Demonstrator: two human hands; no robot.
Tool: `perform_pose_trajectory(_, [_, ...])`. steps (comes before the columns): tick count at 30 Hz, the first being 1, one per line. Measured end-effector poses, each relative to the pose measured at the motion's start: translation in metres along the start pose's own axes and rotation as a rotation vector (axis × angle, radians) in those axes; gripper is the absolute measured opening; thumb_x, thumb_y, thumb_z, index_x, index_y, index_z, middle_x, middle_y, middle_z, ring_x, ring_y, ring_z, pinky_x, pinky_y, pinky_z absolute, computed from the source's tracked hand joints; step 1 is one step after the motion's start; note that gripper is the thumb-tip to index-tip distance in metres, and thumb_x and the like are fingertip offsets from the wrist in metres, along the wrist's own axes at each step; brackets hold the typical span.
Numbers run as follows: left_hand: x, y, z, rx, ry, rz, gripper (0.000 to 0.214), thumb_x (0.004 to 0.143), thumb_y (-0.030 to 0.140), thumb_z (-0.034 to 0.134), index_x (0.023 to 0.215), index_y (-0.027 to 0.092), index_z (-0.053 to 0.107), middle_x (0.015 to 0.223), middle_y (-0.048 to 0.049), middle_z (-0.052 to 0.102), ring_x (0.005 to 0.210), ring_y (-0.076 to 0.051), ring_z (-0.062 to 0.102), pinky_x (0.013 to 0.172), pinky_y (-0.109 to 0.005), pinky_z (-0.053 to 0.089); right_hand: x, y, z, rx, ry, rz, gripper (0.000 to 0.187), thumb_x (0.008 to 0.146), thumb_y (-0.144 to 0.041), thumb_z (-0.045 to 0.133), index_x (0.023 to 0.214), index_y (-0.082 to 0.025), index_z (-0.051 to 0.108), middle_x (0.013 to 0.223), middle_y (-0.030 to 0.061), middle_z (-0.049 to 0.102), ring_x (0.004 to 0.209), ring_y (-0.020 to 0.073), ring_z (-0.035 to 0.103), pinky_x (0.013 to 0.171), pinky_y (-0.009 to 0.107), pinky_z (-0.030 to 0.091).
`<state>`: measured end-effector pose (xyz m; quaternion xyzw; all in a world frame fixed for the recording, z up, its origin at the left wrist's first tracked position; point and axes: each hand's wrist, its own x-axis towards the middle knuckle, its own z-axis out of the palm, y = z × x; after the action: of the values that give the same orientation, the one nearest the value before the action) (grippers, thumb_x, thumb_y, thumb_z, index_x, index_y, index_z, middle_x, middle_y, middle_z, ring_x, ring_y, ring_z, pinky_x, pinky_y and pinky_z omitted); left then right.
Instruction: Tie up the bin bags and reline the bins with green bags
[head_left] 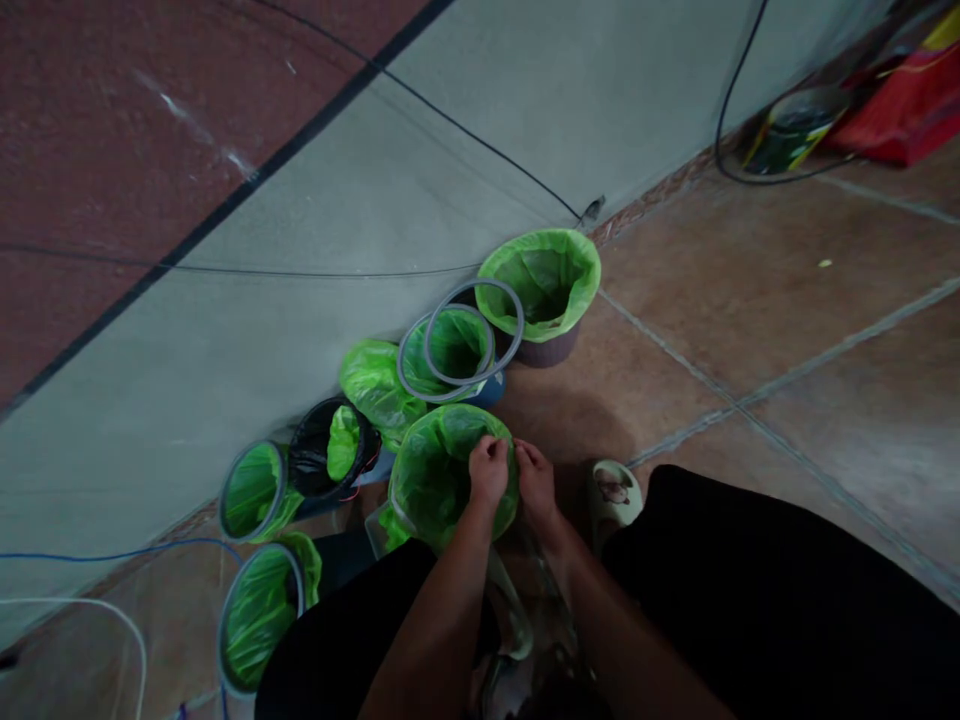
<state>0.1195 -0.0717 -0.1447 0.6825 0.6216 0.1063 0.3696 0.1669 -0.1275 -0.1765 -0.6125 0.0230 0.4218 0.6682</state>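
"Which step do you take this to be?"

"My reading is edge work on the green liner (420, 460): the person seems to be dressing it at the rim of the nearest bin (400, 512)"

"Where does that bin stand?"

"In front of the person, between the dark-clad left leg (345, 640) and the pale slipper (615, 490), just beside a blue bin (491, 388) that has a grey ring (521, 318) tilted over its mouth"

"And the hands?"

"The left hand (489, 470) reaches over the opening, fingers curled and tips together, apparently clamped on the liner's edge. The right hand (535, 478) sits just outside the rim, fingertips near the left's and likewise drawn together on the plastic, as far as the dim light shows"

"How are the arms set?"

"Both forearms slant forward and down, closing in on each other toward the wrists. The left crosses the bin's near side, while the right passes beside it"

"What does the next move call for?"

"I'd say a steady pinch with one hand while the other spreads the folds, gently enough that the far edge doesn't slip inside"
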Motion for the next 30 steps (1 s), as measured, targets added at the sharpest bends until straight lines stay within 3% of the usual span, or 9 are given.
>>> perform_pose_trajectory(4, [-0.002, -0.017, 0.008, -0.114, -0.053, -0.089, 0.026, 0.090, 0.027, 0.046, 0.078, 0.016, 0.065, 0.078, -0.0031, 0.069, 0.075, -0.014, 0.063, 0.072, -0.023, 0.048, -0.002, 0.003, -0.002, -0.194, -0.042, -0.069, 0.041, 0.078, -0.045, 0.054, 0.102, -0.015, 0.070, 0.105, 0.0111, 0.072, 0.099, 0.0220, 0.063, 0.094, 0.036, 0.046])
perform_pose_trajectory(8, [0.003, -0.019, 0.014, -0.099, -0.156, -0.182, 0.020, 0.087, 0.018, 0.050, 0.086, 0.014, 0.070, 0.090, -0.0063, 0.075, 0.083, -0.016, 0.067, 0.076, -0.023, 0.051, -0.004, 0.005, -0.007, -0.470, -0.073, -0.151, 0.044, 0.084, -0.048, 0.050, 0.104, -0.014, 0.069, 0.106, 0.0129, 0.068, 0.102, 0.0244, 0.060, 0.095, 0.038, 0.044])
perform_pose_trajectory(13, [0.008, -0.021, 0.005, -0.085, -0.190, -0.203, 0.016, 0.083, 0.015, 0.057, 0.085, 0.013, 0.073, 0.088, -0.0089, 0.076, 0.081, -0.019, 0.070, 0.076, -0.027, 0.053, -0.007, 0.000, -0.011, -0.660, -0.157, -0.173, 0.050, 0.088, -0.052, 0.043, 0.106, -0.013, 0.069, 0.102, 0.0146, 0.068, 0.101, 0.0273, 0.060, 0.093, 0.040, 0.045])
perform_pose_trajectory(16, [0.011, -0.023, -0.009, -0.075, -0.151, -0.201, 0.017, 0.084, 0.018, 0.058, 0.090, 0.013, 0.073, 0.093, -0.0097, 0.076, 0.087, -0.020, 0.070, 0.083, -0.030, 0.053, -0.008, -0.014, -0.012, -0.734, -0.034, -0.191, 0.059, 0.088, -0.053, 0.044, 0.122, -0.008, 0.061, 0.117, 0.0210, 0.064, 0.110, 0.0307, 0.058, 0.097, 0.043, 0.043])
perform_pose_trajectory(18, [0.015, -0.024, -0.019, -0.064, -0.067, -0.205, 0.021, 0.087, 0.021, 0.055, 0.097, 0.013, 0.072, 0.098, -0.0108, 0.075, 0.091, -0.020, 0.069, 0.087, -0.031, 0.052, -0.005, -0.028, -0.010, -0.771, 0.059, -0.287, 0.063, 0.089, -0.050, 0.043, 0.131, -0.004, 0.054, 0.126, 0.0251, 0.058, 0.119, 0.0321, 0.054, 0.101, 0.046, 0.041])
perform_pose_trajectory(20, [0.020, -0.023, -0.026, -0.054, 0.050, -0.201, 0.025, 0.090, 0.024, 0.052, 0.103, 0.013, 0.069, 0.103, -0.0107, 0.074, 0.097, -0.019, 0.069, 0.090, -0.030, 0.051, 0.001, -0.043, -0.001, -0.778, 0.068, -0.417, 0.058, 0.092, -0.044, 0.040, 0.131, -0.003, 0.054, 0.127, 0.0248, 0.058, 0.121, 0.0304, 0.053, 0.104, 0.046, 0.039])
perform_pose_trajectory(24, [0.037, -0.020, -0.030, -0.047, 0.151, -0.215, 0.030, 0.094, 0.025, 0.047, 0.118, 0.015, 0.061, 0.116, -0.0098, 0.070, 0.109, -0.018, 0.065, 0.097, -0.029, 0.049, 0.020, -0.062, 0.034, -0.829, -0.115, -0.538, 0.046, 0.096, -0.034, 0.034, 0.123, -0.010, 0.062, 0.122, 0.0174, 0.065, 0.114, 0.0245, 0.058, 0.102, 0.039, 0.042])
perform_pose_trajectory(27, [0.052, -0.024, -0.023, -0.051, 0.112, -0.289, 0.037, 0.095, 0.026, 0.044, 0.128, 0.012, 0.053, 0.122, -0.0145, 0.068, 0.112, -0.021, 0.065, 0.096, -0.031, 0.050, 0.034, -0.060, 0.058, -1.012, -0.237, -0.493, 0.042, 0.097, -0.028, 0.035, 0.123, -0.011, 0.063, 0.122, 0.0159, 0.067, 0.113, 0.0247, 0.060, 0.100, 0.037, 0.043])
perform_pose_trajectory(30, [0.067, -0.036, -0.014, -0.071, 0.052, -0.317, 0.040, 0.095, 0.026, 0.047, 0.130, 0.008, 0.051, 0.122, -0.0179, 0.068, 0.111, -0.023, 0.066, 0.095, -0.032, 0.051, 0.043, -0.051, 0.064, -1.209, -0.365, -0.424, 0.039, 0.097, -0.024, 0.037, 0.124, -0.011, 0.062, 0.120, 0.0175, 0.068, 0.106, 0.0261, 0.065, 0.093, 0.035, 0.045])
